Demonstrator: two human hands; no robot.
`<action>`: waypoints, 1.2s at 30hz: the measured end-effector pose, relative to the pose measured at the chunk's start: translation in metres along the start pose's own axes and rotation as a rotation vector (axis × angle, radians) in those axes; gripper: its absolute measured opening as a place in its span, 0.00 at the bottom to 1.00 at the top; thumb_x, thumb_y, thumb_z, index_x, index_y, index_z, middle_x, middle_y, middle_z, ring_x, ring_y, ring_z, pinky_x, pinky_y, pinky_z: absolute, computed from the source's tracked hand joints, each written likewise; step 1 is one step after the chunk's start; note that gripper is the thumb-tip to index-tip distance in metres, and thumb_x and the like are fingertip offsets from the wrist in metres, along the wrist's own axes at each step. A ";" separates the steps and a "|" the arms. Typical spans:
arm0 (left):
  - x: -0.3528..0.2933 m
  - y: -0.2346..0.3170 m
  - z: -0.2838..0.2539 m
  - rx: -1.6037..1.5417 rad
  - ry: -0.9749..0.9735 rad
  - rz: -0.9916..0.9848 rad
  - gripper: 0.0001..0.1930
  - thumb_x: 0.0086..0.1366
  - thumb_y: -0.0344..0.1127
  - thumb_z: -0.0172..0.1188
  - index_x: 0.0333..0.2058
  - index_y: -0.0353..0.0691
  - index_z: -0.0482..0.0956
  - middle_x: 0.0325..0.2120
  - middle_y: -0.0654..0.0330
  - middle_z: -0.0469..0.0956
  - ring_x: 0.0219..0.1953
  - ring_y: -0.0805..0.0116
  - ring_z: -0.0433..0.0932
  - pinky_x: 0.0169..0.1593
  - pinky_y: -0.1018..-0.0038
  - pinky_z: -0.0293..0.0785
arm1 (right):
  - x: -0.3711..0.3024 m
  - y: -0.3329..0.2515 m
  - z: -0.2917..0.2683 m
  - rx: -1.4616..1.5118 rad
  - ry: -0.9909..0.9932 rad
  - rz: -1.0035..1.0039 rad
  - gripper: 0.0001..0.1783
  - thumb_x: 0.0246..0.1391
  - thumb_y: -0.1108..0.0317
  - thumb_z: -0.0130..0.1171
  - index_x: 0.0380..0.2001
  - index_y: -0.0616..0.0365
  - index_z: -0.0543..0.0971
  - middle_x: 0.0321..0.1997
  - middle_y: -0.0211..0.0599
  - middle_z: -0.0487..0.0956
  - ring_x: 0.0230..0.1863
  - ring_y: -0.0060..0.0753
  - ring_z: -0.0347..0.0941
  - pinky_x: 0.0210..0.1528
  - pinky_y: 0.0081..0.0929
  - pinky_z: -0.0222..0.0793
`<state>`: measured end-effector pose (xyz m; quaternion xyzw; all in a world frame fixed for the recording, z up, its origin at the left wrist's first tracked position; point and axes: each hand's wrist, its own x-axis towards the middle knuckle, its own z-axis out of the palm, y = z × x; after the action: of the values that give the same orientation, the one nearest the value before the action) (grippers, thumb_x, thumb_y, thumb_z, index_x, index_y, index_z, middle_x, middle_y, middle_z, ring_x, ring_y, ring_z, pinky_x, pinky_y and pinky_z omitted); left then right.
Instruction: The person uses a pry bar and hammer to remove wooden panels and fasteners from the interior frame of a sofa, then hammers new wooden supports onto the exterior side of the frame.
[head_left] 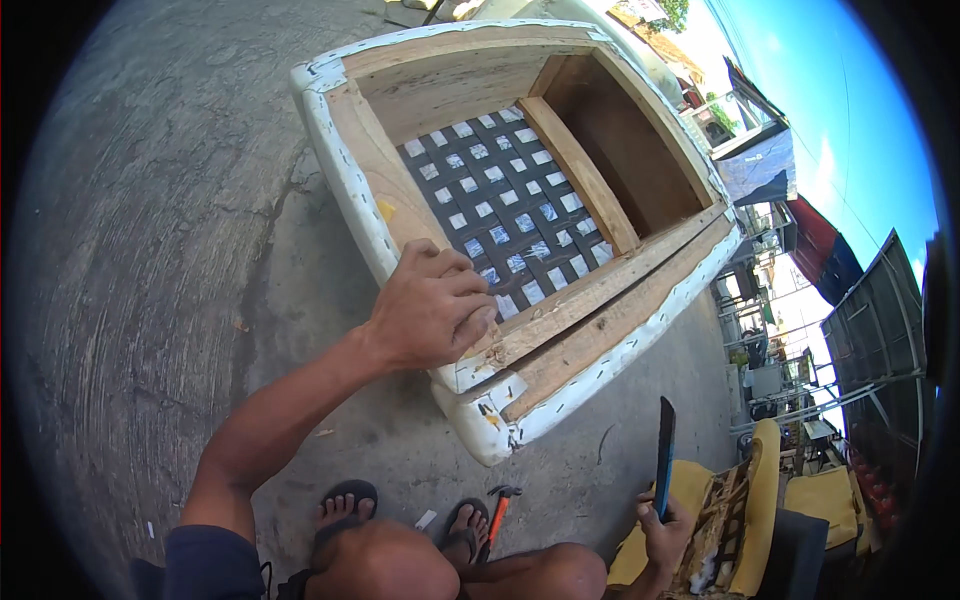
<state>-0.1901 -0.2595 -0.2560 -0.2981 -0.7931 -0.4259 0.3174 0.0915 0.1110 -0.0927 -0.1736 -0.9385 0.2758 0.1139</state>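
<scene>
A wooden seat frame (575, 190) stands tilted on the pavement, its rim wrapped in white padding stapled along the wood. Black woven webbing (500, 190) spans part of its inside. My left hand (430, 310) is closed over the frame's near-left rail, close to the corner, with its fingers curled at the inner edge. Down at the lower right, my right hand (665, 535) grips a long, flat knife (665, 450), dark with a blue side and pointing upward, apart from the frame. The palm hides the knife's lower end.
A hammer (500, 510) with an orange handle lies beside my right foot. To the right is a worn piece of furniture with yellow foam (760, 500) and exposed slats. Rough concrete (150, 250) stretches left; sheds and roofs (870, 350) rise at the far right.
</scene>
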 end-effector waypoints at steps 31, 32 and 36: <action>0.055 0.069 0.030 0.143 -0.569 -0.379 0.31 0.70 0.63 0.54 0.54 0.38 0.76 0.20 0.54 0.83 0.25 0.55 0.81 0.51 0.59 0.69 | 0.324 -0.305 -0.060 -1.826 0.194 -0.537 0.15 0.47 0.75 0.65 0.37 0.46 0.91 0.29 0.35 0.87 0.29 0.35 0.81 0.31 0.35 0.75; 0.054 0.071 0.033 0.146 -0.575 -0.370 0.31 0.70 0.62 0.55 0.54 0.38 0.76 0.19 0.54 0.83 0.24 0.56 0.81 0.51 0.59 0.70 | 0.331 -0.306 -0.060 -1.883 0.175 -0.564 0.15 0.46 0.75 0.66 0.37 0.46 0.91 0.28 0.35 0.87 0.27 0.33 0.80 0.30 0.34 0.73; 0.051 0.072 0.038 0.149 -0.522 -0.352 0.29 0.70 0.59 0.56 0.51 0.36 0.78 0.13 0.54 0.78 0.19 0.56 0.77 0.45 0.61 0.70 | 0.382 -0.329 -0.037 -1.817 0.282 -0.465 0.17 0.43 0.76 0.66 0.36 0.42 0.91 0.31 0.33 0.88 0.34 0.35 0.84 0.34 0.36 0.77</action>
<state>-0.1783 -0.1836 -0.1988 -0.2315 -0.9161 -0.3241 0.0455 -0.3324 0.0183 0.1664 -0.0364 -0.7826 -0.6134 0.0996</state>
